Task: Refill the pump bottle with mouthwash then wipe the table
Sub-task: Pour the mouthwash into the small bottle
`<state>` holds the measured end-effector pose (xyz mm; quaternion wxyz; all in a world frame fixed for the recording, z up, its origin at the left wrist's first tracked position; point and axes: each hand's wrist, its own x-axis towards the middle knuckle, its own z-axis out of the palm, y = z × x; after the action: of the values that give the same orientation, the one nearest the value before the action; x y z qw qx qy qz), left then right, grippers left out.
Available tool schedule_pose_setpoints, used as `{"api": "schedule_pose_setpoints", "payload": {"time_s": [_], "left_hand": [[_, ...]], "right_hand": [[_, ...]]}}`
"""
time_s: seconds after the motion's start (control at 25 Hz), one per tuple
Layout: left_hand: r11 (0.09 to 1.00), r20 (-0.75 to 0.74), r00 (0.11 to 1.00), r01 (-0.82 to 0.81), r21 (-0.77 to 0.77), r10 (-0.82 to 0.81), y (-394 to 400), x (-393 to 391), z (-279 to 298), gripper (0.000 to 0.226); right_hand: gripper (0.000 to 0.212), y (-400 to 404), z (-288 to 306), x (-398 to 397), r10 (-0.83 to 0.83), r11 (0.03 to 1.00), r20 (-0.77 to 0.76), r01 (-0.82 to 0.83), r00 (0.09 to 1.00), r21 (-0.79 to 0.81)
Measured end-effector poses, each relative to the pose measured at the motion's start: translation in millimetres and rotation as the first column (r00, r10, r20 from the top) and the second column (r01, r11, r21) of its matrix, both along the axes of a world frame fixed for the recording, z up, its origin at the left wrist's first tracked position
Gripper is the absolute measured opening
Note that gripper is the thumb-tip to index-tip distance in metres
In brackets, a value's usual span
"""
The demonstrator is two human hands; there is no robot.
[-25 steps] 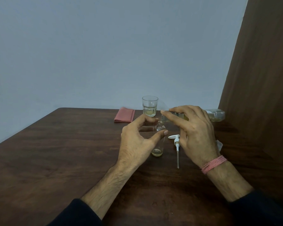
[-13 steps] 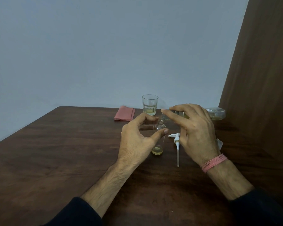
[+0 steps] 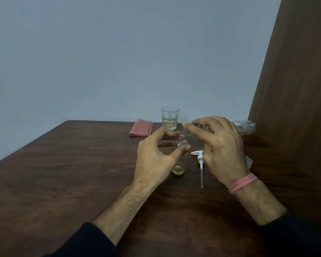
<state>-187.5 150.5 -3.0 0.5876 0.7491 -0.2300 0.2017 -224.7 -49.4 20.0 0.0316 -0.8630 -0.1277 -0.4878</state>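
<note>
Table [image 3: 63, 182] not wiped yet, pink cloth [image 3: 141, 128] folded at far edge. Right hand [image 3: 220, 151] grips mouthwash bottle [image 3: 246, 127], tipped flat over pump bottle [image 3: 180, 162], which left hand [image 3: 156, 160] holds; barely filled. Pump [image 3: 200, 160] lies off beside it, refit pending

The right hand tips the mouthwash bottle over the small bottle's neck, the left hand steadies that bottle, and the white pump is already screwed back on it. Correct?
Not quite. The white pump is off, lying on the table beside the small bottle, between the hands. The head view shows it; the rest stands.
</note>
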Motion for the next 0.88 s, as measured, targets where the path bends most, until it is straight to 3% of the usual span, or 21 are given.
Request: {"api": "schedule_pose_setpoints", "payload": {"time_s": [0.88], "left_hand": [[0.998, -0.038, 0.998, -0.041, 0.042, 0.043, -0.5, -2.7, 1.5, 0.036]], "right_hand": [[0.081, 2.0, 1.5, -3.1, 0.008, 1.0, -0.002, -0.008, 1.0, 0.0]]}}
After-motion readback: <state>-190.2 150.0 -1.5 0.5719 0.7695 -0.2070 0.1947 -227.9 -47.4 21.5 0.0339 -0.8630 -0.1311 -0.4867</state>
